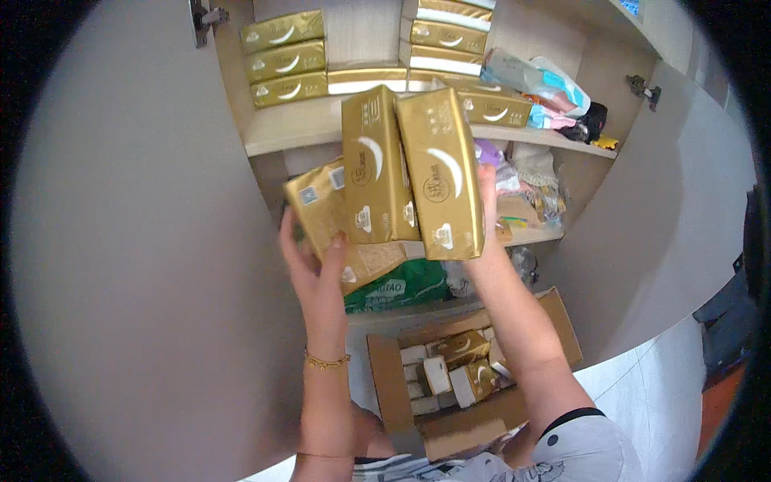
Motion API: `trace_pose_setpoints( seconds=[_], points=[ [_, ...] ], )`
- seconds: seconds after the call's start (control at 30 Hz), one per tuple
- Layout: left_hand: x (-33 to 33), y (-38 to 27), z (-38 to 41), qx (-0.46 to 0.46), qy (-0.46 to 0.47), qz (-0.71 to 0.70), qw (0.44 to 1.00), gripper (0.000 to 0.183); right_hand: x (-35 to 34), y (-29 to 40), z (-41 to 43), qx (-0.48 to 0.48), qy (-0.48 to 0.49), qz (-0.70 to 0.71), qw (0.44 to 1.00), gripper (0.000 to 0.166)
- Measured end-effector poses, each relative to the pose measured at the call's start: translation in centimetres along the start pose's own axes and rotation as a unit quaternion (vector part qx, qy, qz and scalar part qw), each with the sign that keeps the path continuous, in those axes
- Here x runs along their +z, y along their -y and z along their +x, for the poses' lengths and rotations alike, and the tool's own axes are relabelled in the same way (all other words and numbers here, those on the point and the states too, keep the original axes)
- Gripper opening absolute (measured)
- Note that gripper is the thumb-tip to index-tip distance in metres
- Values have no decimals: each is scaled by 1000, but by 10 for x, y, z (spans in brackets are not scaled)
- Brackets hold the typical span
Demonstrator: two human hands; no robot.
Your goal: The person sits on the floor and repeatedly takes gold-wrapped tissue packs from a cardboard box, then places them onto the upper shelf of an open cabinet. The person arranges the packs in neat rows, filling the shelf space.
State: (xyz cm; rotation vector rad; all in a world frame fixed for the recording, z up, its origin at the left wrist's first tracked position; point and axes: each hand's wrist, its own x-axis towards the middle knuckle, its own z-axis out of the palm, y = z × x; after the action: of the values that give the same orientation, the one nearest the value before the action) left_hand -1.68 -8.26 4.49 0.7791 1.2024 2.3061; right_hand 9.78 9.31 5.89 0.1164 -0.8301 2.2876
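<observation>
Three gold tissue packs are held up between my hands before an open cabinet. My left hand [316, 259] grips the lowest, tilted pack [325, 211] on the left, its thumb on the near face. My right hand [489, 199] presses the outer side of the right pack [443, 175]; most of its fingers are hidden behind. Between these two stands a middle pack [376, 169], leaning against the right one. More gold packs are stacked on the upper shelf [295, 126], in a left stack [286, 60] and a right stack [449, 36].
Below me an open cardboard box [391, 373] holds several more tissue packs [473, 382]. Cabinet doors stand open on the left [132, 241] and right [656, 211]. Plastic-wrapped items [542, 87] lie at the upper shelf's right. A green bag [397, 286] sits low inside.
</observation>
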Motion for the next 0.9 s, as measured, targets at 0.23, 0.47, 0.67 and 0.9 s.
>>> trace_pose_setpoints(
  seconds=[0.23,0.47,0.67,0.9],
  points=[
    [-57,72,-45,-166,267,204,927,68,-115,31,-120,292,-200,-213,911,45],
    [-7,13,-35,-114,479,323,808,43,-133,57,-232,425,-45,-393,814,75],
    [89,-49,145,409,82,460,784,32,-9,113,-111,35,-30,-662,748,35],
    [142,-7,242,338,144,780,506,36,52,137,29,-323,2,-920,222,47]
  ],
)
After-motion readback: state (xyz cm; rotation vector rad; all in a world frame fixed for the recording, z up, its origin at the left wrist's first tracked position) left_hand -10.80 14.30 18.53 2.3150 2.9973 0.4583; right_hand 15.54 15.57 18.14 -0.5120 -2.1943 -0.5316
